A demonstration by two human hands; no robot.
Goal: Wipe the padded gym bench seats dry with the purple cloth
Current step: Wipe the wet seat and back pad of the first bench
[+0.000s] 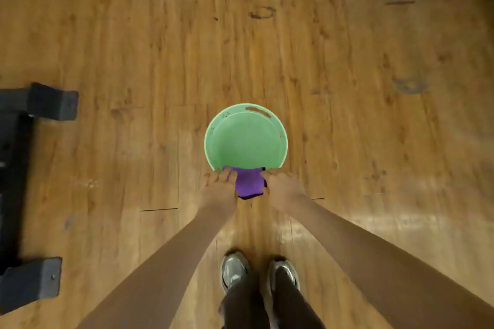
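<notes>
Together, both hands [248,187] gripping purple cloth [248,184].

Both arms reach straight down and forward, bare to the wrist — the left hand [217,189] and right hand [280,185] sit close together, knuckles up, fingers curled, each gripping a side of the purple cloth [248,183].

black frame [16,168] cut off at left edge; purple cloth [248,183] sides hidden by hands; fingertips blurred.

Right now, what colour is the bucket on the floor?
Mint green bucket, plain inside; clearest in the head view.
</notes>
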